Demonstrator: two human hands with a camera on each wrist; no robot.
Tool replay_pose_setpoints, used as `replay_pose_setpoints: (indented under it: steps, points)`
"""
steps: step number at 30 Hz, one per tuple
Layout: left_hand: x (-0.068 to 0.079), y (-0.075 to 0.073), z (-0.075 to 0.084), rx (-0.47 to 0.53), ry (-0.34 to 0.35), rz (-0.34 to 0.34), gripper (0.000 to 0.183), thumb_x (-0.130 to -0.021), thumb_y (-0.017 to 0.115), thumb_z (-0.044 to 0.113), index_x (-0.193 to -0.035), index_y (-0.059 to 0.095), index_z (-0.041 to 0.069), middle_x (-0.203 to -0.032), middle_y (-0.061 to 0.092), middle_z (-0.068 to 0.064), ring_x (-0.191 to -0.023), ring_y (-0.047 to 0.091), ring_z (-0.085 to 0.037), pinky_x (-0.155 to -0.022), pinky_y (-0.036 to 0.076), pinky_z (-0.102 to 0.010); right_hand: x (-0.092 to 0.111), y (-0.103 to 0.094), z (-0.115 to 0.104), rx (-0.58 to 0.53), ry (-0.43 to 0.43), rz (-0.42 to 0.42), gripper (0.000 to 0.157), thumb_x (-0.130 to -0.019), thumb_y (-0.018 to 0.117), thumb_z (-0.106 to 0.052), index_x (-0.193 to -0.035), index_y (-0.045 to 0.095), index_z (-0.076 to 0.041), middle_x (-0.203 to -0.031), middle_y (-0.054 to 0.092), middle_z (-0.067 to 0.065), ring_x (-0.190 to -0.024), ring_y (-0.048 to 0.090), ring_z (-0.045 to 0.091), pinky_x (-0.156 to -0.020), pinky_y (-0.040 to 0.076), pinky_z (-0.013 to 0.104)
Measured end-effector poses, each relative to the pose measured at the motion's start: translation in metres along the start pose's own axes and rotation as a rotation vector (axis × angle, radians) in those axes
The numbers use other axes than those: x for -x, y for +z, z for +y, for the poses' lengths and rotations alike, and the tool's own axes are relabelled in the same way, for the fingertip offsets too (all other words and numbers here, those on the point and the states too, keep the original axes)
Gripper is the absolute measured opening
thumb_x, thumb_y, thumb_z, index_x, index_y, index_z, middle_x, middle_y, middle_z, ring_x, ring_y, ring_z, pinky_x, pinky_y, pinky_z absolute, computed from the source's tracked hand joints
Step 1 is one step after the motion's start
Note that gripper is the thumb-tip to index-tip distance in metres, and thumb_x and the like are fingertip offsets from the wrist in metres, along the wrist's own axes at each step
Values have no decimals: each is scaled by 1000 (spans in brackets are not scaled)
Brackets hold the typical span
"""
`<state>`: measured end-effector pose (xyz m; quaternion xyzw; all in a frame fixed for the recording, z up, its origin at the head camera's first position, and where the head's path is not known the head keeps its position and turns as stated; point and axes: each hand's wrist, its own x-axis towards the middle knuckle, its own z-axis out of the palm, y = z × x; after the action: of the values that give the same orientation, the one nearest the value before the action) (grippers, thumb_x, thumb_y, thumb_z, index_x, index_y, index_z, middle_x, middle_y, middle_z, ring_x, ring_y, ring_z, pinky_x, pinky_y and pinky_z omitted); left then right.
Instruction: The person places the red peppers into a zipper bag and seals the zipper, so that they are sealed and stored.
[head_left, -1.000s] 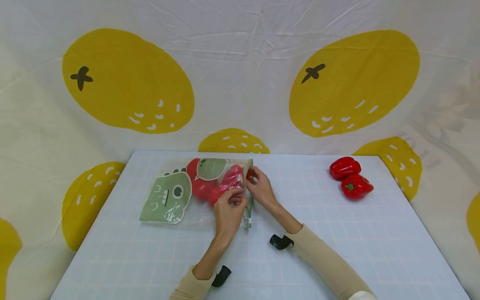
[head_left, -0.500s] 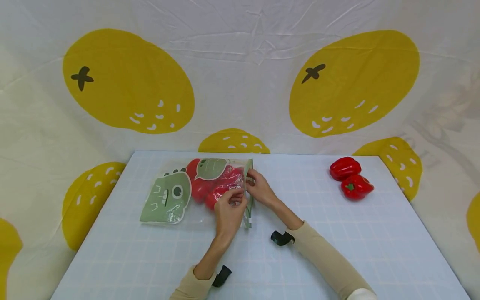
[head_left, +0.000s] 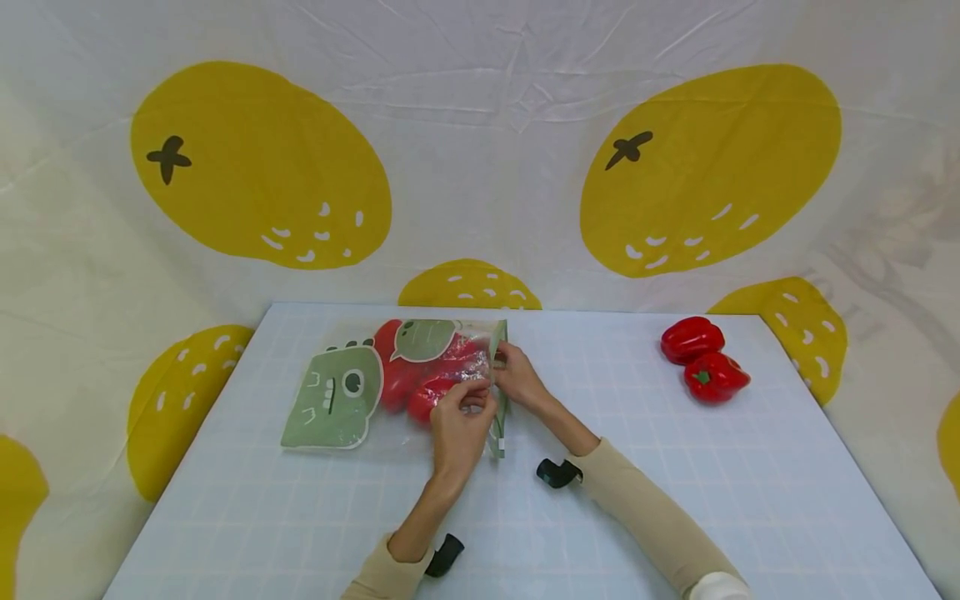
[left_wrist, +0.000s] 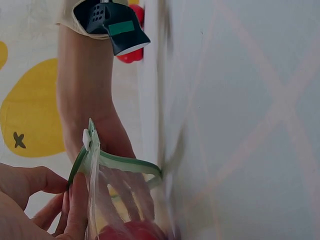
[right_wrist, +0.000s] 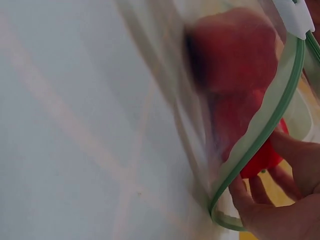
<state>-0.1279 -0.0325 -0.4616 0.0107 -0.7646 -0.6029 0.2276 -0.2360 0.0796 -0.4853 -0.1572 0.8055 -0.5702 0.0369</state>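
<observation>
1. Left grip (head_left: 459, 423) pinches the mouth of a clear, green-printed plastic bag (head_left: 333, 400).
2. Right grip (head_left: 521, 377), fingers straight, reaches inside toward rounded red vegetables (head_left: 431, 393); packing, I'd say.
3. Next, probably: fetch the glossy red pepper (head_left: 716, 378) right of the bag.

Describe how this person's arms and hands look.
The left hand and right hand are ungloved. The left sleeve and right sleeve are beige, with a curved black left device and a similar right device at their ends; the right one bears a green rectangle. Something white shows at the right sleeve's upper end.
</observation>
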Motion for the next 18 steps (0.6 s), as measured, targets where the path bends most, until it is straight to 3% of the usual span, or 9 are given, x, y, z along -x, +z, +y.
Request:
replay_pose_setpoints:
  steps: [7, 18]
  points:
    - [0, 0, -1, -11, 0, -7, 16, -85, 74, -2, -99, 79, 2, -84, 74, -6, -73, 71, -20, -68, 61, -28, -3, 2, 0, 27, -53, -20, 44, -86, 61, 11, -131, 61, 10, -126, 66, 28, -118, 63, 44, -104, 50, 50]
    - [1, -1, -2, 4, 18, -6, 13, -86, 73, -1, -98, 78, 0, -85, 73, -13, -72, 71, -21, -70, 62, -42, -7, 9, -3, 60, -118, -41, 35, -91, 66, 1, -125, 65, 8, -120, 69, 25, -117, 64, 38, -103, 51, 47]
